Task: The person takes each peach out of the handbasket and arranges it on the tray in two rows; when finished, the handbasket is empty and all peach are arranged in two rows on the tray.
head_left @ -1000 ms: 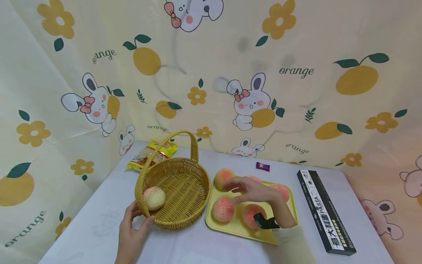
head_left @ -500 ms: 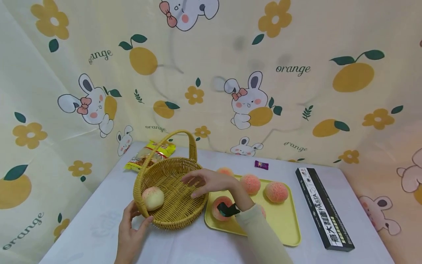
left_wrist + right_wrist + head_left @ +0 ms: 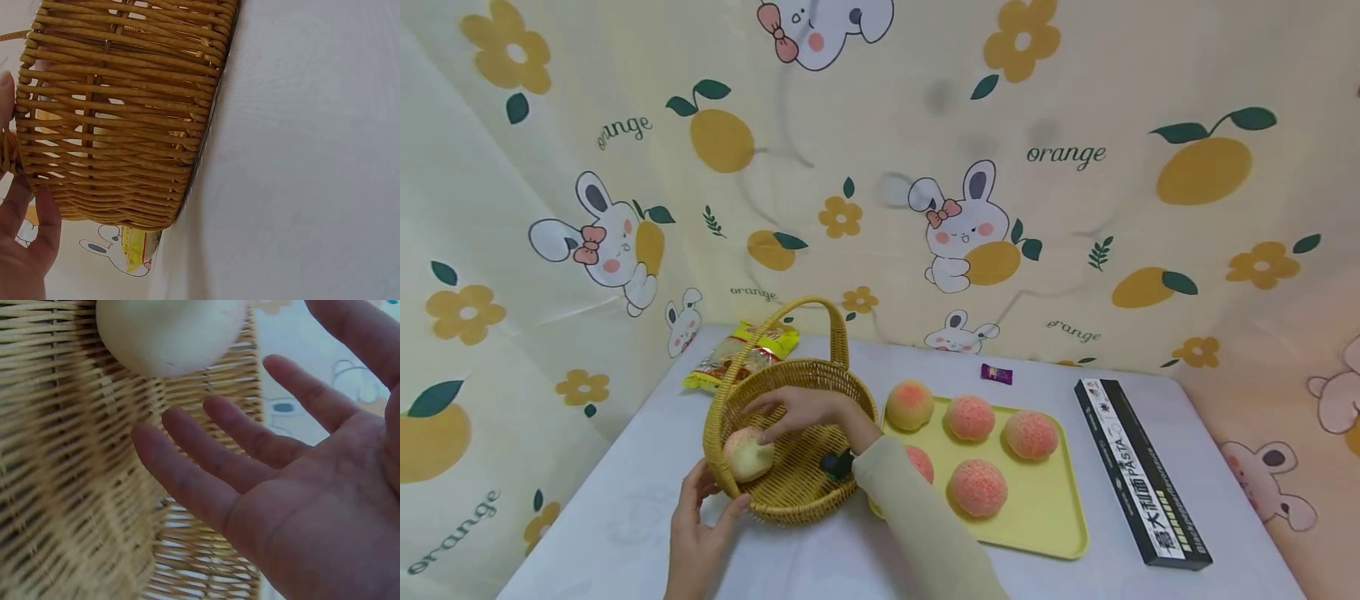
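Observation:
A wicker basket (image 3: pixel 808 479) with a hoop handle stands on the table, and one pale peach (image 3: pixel 748 454) lies in it at the near left. My left hand (image 3: pixel 703 512) holds the basket's near wall between thumb and fingers; the left wrist view shows those fingers (image 3: pixel 19 231) against the weave of the basket (image 3: pixel 119 106). My right hand (image 3: pixel 793 410) reaches over the basket with fingers spread. In the right wrist view the right hand (image 3: pixel 212 425) is open, just short of the peach (image 3: pixel 169 331). A yellow tray (image 3: pixel 1048 533) to the right holds several pink peaches (image 3: pixel 977 487).
A long black pasta box (image 3: pixel 1138 471) lies right of the tray. A small purple sweet (image 3: pixel 996 374) sits behind the tray, and a yellow snack packet (image 3: pixel 741 354) lies behind the basket. A printed cloth wall closes off the back and sides.
My right hand has moved left from above the tray, across the basket, to the peach inside it. The left hand and basket have stayed put.

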The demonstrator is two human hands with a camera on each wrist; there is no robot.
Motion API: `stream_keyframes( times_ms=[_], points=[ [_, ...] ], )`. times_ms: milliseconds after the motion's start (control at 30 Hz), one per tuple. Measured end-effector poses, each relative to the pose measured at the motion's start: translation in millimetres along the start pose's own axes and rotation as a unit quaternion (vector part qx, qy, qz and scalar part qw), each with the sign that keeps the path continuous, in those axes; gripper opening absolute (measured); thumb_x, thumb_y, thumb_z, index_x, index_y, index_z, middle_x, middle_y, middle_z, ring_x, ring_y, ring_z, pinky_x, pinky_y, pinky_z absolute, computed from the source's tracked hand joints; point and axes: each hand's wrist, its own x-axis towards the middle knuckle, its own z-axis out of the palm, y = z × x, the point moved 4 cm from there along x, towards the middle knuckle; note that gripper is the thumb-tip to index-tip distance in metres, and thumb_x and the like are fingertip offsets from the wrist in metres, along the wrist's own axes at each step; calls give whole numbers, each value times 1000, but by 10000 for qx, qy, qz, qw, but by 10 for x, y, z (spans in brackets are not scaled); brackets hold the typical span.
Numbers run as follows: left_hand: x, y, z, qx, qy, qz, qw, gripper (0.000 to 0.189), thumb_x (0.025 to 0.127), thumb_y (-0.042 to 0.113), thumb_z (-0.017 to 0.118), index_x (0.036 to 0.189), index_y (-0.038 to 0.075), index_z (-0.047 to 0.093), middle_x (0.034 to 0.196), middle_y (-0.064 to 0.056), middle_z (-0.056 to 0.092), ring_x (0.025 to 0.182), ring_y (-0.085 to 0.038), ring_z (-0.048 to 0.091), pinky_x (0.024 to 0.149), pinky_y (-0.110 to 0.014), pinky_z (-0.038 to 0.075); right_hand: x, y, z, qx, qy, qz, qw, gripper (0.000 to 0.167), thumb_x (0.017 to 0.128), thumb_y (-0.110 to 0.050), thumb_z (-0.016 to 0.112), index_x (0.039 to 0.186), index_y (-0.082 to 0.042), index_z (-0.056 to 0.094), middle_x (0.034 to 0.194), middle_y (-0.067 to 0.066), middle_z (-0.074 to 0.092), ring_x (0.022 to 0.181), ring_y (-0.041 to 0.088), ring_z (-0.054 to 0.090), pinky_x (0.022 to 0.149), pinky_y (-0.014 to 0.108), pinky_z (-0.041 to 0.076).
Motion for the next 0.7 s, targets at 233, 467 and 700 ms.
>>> stream_keyframes(
  times_ms=[233, 467, 700],
  points=[
    [-3, -10, -9, -32, 56, -188, 9998, 76, 73, -17, 78, 141, 2, 48, 117, -12, 62, 103, -2, 55, 86, -13, 43, 223, 143, 68, 392, 6, 583, 9975, 50, 96, -27, 67, 141, -9, 55, 132, 13, 59, 103, 13, 60, 89, 45, 56],
    [13, 122, -1, -77, 148, -213, 9996, 73, 72, -20, 77, 137, -3, 50, 114, -16, 62, 102, -1, 55, 85, -14, 43, 347, 246, 136, 100, 27, 521, 9986, 47, 98, -34, 63, 138, -8, 57, 133, 7, 59, 112, 12, 57, 89, 31, 53],
    [67, 379, -25, -108, 183, 152, 9997, 70, 69, -25, 74, 133, -10, 49, 109, -27, 60, 101, 0, 55, 85, -12, 43, 402, 270, 147, 602, 52, 698, 9957, 47, 98, -39, 60, 135, -10, 60, 127, 1, 60, 109, 14, 58, 85, 39, 56]
  ],
)
